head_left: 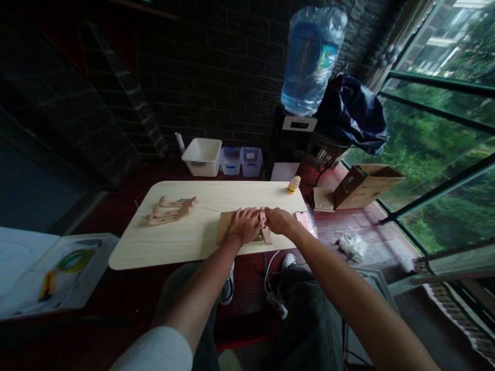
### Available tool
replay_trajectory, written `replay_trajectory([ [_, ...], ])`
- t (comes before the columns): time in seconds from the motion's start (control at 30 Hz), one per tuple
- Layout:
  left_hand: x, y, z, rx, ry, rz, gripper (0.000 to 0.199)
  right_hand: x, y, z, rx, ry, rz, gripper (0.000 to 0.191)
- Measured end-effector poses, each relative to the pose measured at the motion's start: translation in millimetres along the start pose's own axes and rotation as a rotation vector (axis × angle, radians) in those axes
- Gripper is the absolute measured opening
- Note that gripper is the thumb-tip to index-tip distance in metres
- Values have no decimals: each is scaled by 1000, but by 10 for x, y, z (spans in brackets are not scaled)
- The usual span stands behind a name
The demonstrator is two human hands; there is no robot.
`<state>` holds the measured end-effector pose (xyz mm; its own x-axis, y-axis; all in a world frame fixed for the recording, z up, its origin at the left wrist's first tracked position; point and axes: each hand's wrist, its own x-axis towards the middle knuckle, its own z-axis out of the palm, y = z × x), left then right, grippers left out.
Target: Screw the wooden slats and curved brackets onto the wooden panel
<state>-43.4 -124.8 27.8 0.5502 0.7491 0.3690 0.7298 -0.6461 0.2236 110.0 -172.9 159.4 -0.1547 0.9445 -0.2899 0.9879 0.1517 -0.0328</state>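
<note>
A pale sleeve [160, 348] shows on the left arm [207, 286]; below the tabletop [204, 193] are dark trousers [311, 319] and partly white shoes [229, 288].

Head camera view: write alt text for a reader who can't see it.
A person's left hand and right hand meet at a narrow wooden piece on a pale table, with a flat brown piece by the left hand. Curved wooden pieces lie toward the table's left end; a small bottle and phone are at the right.

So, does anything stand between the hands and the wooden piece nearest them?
Nothing visible does: the left hand and right hand are right at the wooden piece, though exact contact is unclear. The phone lies off to the right.
</note>
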Motion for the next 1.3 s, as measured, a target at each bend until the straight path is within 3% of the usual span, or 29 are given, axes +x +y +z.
replay_trajectory([
  [0.13, 4, 1, -21, 4, -12, -7, 44, 44, -6, 21, 2, -13, 95, 42],
  [0.3, -5, 4, -24, -4, 0, -15, 43, 41, -39, 20, 29, -24, 21, 43],
  [0.6, -6, 10, -1, 2, -13, -20, 43, 59, -18, 11, 10, -36, 113, 43],
  [0.87, -21, 2, 16, 18, 5, -12, 43, 30, -13, 4, -32, -28, -30, 39],
  [1.03, -15, 1, 23, 8, -4, -10, 45, 85, 2, 68, -95, 1, -16, 40],
  [1.3, -11, 11, -5, -6, -17, -23, 43, 127, 39, 53, -59, -75, -9, 43],
])
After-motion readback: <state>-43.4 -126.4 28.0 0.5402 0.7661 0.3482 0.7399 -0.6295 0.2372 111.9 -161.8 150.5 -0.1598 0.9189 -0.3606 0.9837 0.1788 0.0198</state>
